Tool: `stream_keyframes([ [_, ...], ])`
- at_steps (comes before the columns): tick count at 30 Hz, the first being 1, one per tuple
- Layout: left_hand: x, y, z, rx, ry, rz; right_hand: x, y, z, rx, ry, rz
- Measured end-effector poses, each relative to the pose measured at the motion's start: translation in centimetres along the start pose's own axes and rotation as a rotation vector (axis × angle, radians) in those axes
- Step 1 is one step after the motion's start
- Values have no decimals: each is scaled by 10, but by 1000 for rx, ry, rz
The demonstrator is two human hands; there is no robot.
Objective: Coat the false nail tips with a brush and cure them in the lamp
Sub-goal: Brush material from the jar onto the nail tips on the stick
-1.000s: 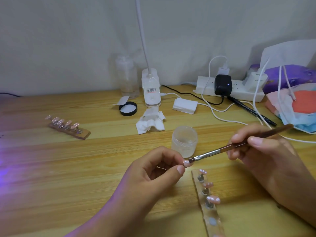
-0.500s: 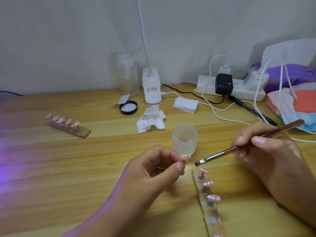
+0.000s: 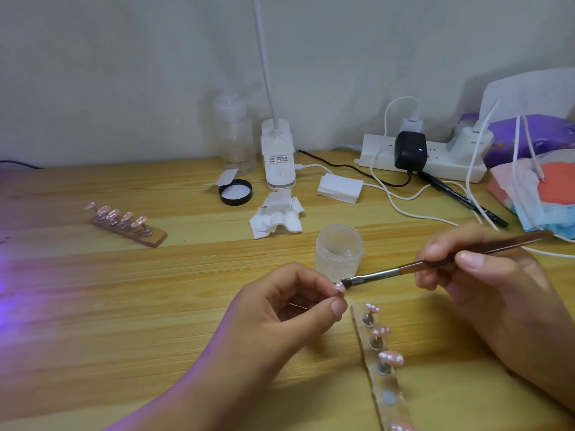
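Note:
My left hand [image 3: 280,309] pinches a small pink nail tip [image 3: 339,287] between thumb and forefinger above the table. My right hand [image 3: 479,284] holds a brown-handled brush [image 3: 435,262] like a pen, and its dark bristles touch the nail tip. Just behind the tip stands an open clear jar [image 3: 339,251]. A clear holder strip [image 3: 381,368] lies below my hands with three pink tips standing on pegs. A second wooden strip [image 3: 127,225] with several tips lies at the far left. Purple light glows at the left edge; the curing lamp itself is out of view.
At the back stand a white clip lamp [image 3: 278,157], a clear bottle [image 3: 235,135], a black jar lid [image 3: 235,191], crumpled wipes [image 3: 277,216], a stack of white pads [image 3: 340,188], and a power strip [image 3: 426,157] with cables. Face masks and purple packs [image 3: 541,181] pile at the right.
The brush drew back from the nail tip half a second ago, then moved left again until its bristles touch the tip. My left hand has stayed nearly still.

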State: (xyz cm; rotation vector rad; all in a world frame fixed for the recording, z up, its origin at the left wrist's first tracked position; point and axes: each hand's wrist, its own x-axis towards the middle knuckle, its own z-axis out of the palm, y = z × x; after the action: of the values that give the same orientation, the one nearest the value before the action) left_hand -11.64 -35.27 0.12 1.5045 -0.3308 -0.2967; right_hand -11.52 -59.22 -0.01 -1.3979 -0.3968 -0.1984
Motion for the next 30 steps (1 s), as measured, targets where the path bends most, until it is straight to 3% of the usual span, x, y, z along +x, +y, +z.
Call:
stream_keyframes([
  [8, 0, -1, 0, 25, -14, 7, -2, -2, 5, -138, 68, -10],
  [14, -1, 0, -1, 75, -14, 22, 2, -2, 3, 35, 115, 41],
  [30, 0, 0, -1, 81, -27, 32, 0, -7, 7, 34, 22, 123],
])
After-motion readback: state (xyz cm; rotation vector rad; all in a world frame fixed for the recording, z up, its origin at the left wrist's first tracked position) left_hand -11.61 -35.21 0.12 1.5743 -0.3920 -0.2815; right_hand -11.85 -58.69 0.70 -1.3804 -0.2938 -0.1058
